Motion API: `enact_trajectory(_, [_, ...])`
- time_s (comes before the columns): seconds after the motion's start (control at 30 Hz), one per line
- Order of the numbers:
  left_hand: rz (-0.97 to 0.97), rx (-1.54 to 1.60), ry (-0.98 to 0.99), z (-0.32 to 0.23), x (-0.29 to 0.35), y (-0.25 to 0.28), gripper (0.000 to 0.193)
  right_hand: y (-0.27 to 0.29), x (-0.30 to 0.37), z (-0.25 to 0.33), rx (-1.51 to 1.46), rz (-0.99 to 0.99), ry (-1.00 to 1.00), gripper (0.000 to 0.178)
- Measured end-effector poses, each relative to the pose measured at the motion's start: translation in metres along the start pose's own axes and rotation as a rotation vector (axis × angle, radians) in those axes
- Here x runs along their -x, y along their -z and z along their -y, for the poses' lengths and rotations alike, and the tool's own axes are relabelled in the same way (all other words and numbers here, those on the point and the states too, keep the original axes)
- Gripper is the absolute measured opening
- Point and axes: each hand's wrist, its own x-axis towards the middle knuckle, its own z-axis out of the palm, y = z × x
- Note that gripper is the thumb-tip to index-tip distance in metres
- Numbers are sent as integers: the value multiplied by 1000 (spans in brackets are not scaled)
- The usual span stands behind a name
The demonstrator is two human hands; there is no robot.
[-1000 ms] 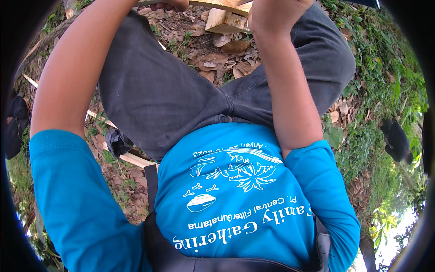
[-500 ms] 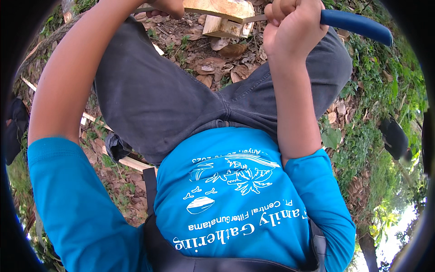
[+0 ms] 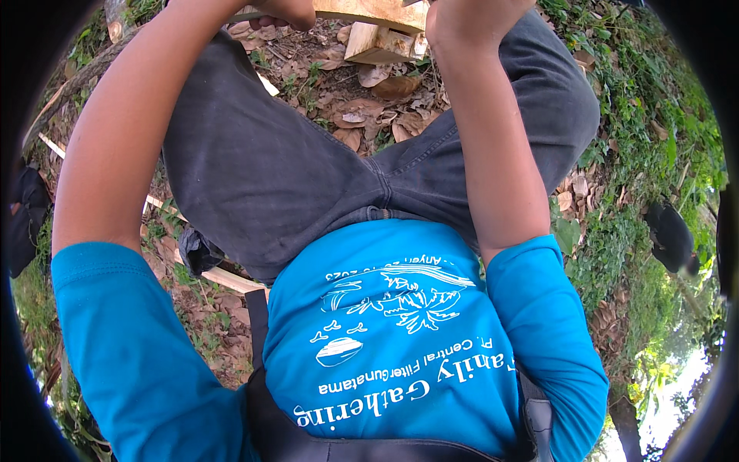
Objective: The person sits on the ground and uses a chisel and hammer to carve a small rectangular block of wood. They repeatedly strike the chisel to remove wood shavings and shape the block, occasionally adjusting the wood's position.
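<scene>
At the top edge, a pale piece of wood point(image 3: 369, 11) lies across a second wooden block point(image 3: 379, 44) on the leaf litter. My left hand point(image 3: 286, 11) is closed at the left end of the upper piece, and a thin greyish strip point(image 3: 248, 14) shows beside it. My right hand point(image 3: 473, 21), cut off by the upper edge, is closed on a blue-handled tool with a narrow metal blade. Only a bit of its blue handle point(image 3: 633, 2) and a sliver of blade point(image 3: 412, 2) by the wood show.
My legs in dark trousers point(image 3: 254, 154) are spread around the wood. Dry leaves point(image 3: 362, 115) cover the ground between them. Wooden strips point(image 3: 223, 279) and a black plastic piece point(image 3: 198, 252) lie at left; green plants point(image 3: 639, 115) grow at right. Dark shoe-like shapes point(image 3: 671, 235) show at both sides.
My right hand has moved up and slightly left, carrying the blue-handled tool mostly out of the picture. The left hand stays nearly in place at the wood.
</scene>
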Motion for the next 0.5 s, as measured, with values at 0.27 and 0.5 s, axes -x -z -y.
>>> enact_trajectory(0.27, [6, 14, -26, 2, -2, 1, 21, -2, -1, 0, 12, 12, -14, 35])
enact_trajectory(0.5, [33, 24, 67, -6, 4, 3, 22, -3, -1, -1, 60, 12, -35, 34])
